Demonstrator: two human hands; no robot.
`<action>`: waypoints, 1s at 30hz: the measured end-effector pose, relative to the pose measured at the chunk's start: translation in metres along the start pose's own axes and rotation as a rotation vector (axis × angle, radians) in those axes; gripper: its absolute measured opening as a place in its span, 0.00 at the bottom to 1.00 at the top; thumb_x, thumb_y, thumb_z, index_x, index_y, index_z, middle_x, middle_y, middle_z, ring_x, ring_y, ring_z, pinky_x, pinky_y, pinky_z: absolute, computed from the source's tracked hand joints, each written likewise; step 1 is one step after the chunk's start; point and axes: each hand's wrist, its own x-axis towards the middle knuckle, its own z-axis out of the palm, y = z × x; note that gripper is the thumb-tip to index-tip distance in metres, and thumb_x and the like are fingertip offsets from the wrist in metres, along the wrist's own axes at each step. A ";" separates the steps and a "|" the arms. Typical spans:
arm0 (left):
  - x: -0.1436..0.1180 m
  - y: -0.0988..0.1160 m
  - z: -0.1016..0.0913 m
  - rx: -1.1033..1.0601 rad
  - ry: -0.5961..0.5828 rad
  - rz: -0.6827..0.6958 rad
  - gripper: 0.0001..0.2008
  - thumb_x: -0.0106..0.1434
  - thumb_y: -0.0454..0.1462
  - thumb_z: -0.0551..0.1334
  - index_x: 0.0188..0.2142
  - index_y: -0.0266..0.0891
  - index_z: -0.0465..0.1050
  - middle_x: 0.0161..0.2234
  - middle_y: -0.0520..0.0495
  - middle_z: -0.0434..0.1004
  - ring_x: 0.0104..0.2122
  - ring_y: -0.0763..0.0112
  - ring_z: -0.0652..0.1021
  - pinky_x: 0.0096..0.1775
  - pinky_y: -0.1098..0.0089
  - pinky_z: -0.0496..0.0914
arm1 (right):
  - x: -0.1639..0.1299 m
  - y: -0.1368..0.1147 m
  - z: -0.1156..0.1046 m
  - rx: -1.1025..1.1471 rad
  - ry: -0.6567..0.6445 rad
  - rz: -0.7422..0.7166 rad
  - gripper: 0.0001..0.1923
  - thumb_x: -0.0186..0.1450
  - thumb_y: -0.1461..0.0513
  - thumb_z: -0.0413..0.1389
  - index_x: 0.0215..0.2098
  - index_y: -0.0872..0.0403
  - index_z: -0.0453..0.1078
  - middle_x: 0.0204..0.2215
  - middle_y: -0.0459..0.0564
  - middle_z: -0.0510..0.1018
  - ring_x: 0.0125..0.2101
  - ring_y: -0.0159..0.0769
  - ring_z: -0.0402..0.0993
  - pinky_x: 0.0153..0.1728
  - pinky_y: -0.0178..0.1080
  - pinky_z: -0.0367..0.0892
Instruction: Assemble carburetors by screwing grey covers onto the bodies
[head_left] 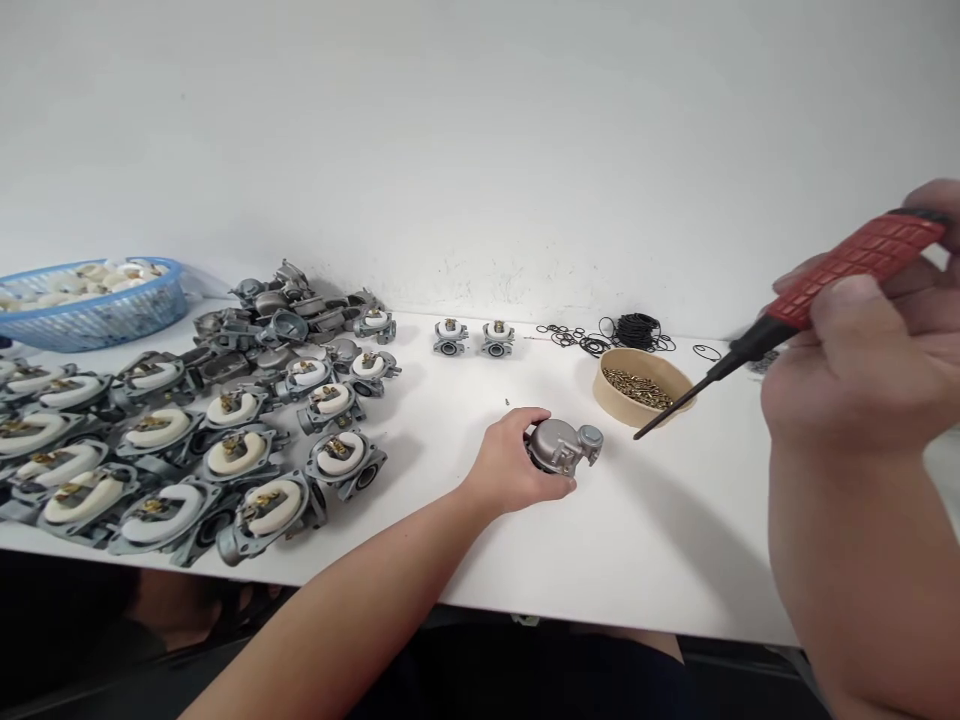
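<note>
My left hand [514,465] grips a grey metal carburetor [556,447] on the white table, its rounded bowl facing up. The thumb and fingers wrap its left side, so that part is hidden. Raised at the right, my right hand [862,350] is closed around the red handle of a screwdriver [847,260]. Its dark shaft slants down to the left, and the tip hangs apart from the carburetor, in front of a round tan tub [611,397] of small brass-coloured screws [637,388].
Several opened carburetors with white floats [161,425] cover the table's left side, with a heap of grey bowls [281,310] behind. A blue basket [97,320] of white floats stands far left. Two carburetors [497,338] and black rubber rings [636,330] lie near the wall.
</note>
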 end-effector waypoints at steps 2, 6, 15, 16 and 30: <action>0.000 0.001 0.000 -0.003 -0.008 -0.009 0.38 0.38 0.41 0.76 0.51 0.39 0.71 0.46 0.43 0.77 0.41 0.56 0.79 0.49 0.59 0.73 | -0.008 -0.003 0.012 0.063 -0.011 -0.069 0.22 0.60 0.56 0.61 0.52 0.49 0.71 0.46 0.52 0.73 0.31 0.38 0.77 0.27 0.43 0.65; 0.000 0.004 -0.002 -0.011 -0.016 -0.002 0.38 0.37 0.42 0.76 0.51 0.39 0.72 0.48 0.43 0.76 0.43 0.54 0.78 0.50 0.59 0.73 | -0.021 -0.005 0.028 0.043 -0.118 -0.063 0.25 0.59 0.52 0.63 0.53 0.48 0.72 0.48 0.51 0.74 0.32 0.42 0.78 0.25 0.42 0.66; 0.001 0.003 -0.002 -0.025 -0.025 0.014 0.39 0.37 0.43 0.76 0.51 0.39 0.72 0.50 0.42 0.76 0.46 0.52 0.77 0.51 0.58 0.73 | -0.041 -0.011 0.044 0.152 -0.198 -0.028 0.24 0.56 0.60 0.65 0.51 0.53 0.74 0.28 0.48 0.74 0.26 0.39 0.76 0.23 0.42 0.69; 0.001 0.003 -0.002 -0.026 -0.023 0.016 0.39 0.37 0.43 0.76 0.51 0.40 0.72 0.50 0.42 0.76 0.46 0.52 0.77 0.50 0.58 0.73 | -0.043 -0.013 0.045 0.155 -0.214 -0.019 0.24 0.55 0.61 0.65 0.50 0.54 0.73 0.27 0.48 0.74 0.27 0.40 0.77 0.23 0.42 0.70; 0.000 0.003 -0.001 -0.019 -0.009 0.036 0.38 0.38 0.43 0.76 0.51 0.40 0.72 0.48 0.43 0.76 0.45 0.52 0.78 0.48 0.57 0.74 | -0.040 -0.013 0.043 0.153 -0.247 -0.086 0.22 0.55 0.64 0.64 0.49 0.57 0.75 0.23 0.48 0.74 0.26 0.41 0.75 0.21 0.42 0.68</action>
